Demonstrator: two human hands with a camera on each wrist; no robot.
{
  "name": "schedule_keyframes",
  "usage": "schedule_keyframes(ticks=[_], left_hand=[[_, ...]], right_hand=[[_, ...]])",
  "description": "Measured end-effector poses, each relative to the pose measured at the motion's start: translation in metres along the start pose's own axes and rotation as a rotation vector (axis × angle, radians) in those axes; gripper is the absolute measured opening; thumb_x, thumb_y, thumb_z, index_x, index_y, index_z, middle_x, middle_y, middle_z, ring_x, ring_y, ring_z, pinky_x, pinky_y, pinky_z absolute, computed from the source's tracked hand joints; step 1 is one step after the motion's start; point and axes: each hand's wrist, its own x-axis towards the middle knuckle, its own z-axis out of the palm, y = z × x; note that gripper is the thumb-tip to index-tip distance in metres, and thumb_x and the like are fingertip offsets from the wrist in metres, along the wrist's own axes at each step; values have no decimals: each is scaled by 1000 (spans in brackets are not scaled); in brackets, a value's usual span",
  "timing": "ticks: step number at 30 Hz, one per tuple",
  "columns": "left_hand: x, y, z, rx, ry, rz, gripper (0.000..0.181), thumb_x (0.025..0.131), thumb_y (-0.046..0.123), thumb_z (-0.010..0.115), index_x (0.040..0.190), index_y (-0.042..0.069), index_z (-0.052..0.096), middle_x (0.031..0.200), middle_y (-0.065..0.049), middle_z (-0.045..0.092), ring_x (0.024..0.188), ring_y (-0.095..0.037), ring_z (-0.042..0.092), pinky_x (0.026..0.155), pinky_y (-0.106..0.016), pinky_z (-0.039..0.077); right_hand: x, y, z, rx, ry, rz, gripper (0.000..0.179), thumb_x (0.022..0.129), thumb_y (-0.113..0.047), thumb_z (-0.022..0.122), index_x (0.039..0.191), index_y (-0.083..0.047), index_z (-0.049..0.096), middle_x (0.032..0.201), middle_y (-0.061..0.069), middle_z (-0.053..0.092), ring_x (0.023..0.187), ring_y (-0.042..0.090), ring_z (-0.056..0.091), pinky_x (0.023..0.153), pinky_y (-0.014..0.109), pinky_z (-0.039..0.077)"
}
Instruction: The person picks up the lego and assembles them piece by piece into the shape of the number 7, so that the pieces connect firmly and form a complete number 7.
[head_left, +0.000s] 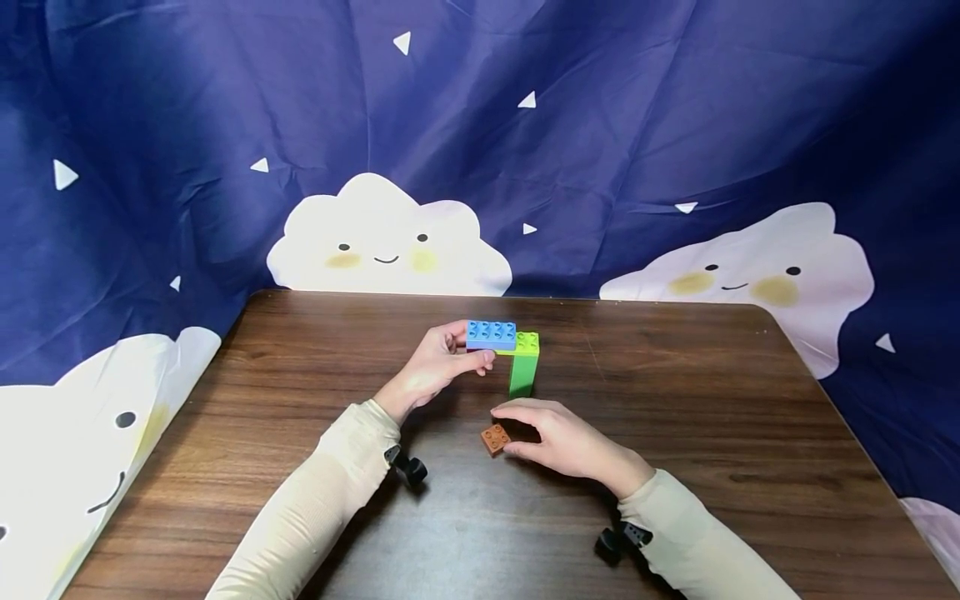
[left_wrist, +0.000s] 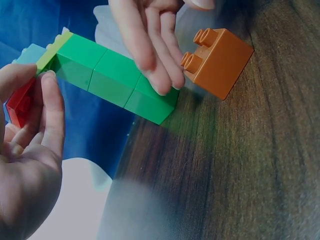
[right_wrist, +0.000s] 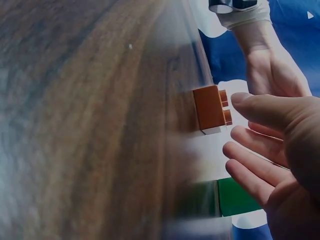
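A tower of stacked green bricks (head_left: 523, 375) stands on the table, capped by a lime brick (head_left: 528, 341) that juts out to the left. On the jutting part sits a blue eight-stud brick (head_left: 491, 335). My left hand (head_left: 442, 358) pinches this overhanging end between thumb and fingers. Under it, a red brick (left_wrist: 21, 104) shows among the left fingers in the left wrist view. A loose orange-brown four-stud brick (head_left: 495, 439) lies studs up in front of the tower. Around its right side my right hand (head_left: 566, 437) is spread, thumb tip close to the brick, holding nothing.
The dark wooden table (head_left: 675, 392) extends to both sides. Behind it hangs a blue cloth (head_left: 600, 150) with clouds and triangles printed on it. Each sleeve carries a black wrist camera (head_left: 405, 467) near the cuff.
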Motion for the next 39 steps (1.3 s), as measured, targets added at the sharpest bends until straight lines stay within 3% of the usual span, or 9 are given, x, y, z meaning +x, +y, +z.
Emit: schedule_keyframes(ticks=[21, 39], left_hand=[[0, -5, -1, -21, -5, 11, 36, 96, -12, 68, 131, -15, 60, 93, 5, 78, 78, -11, 72, 73, -24, 63], [1, -4, -1, -24, -4, 8, 37, 96, -11, 68, 132, -16, 60, 95, 1, 78, 79, -12, 71, 72, -24, 62]], right_hand=[[4, 4, 9, -42, -27, -52, 35, 99, -13, 79, 132, -3, 75, 131, 9, 76, 122, 26, 72, 105, 45, 60], [-3, 6, 6, 5, 110, -9, 35, 97, -14, 81, 131, -3, 76, 128, 6, 77, 116, 22, 74, 100, 43, 63]])
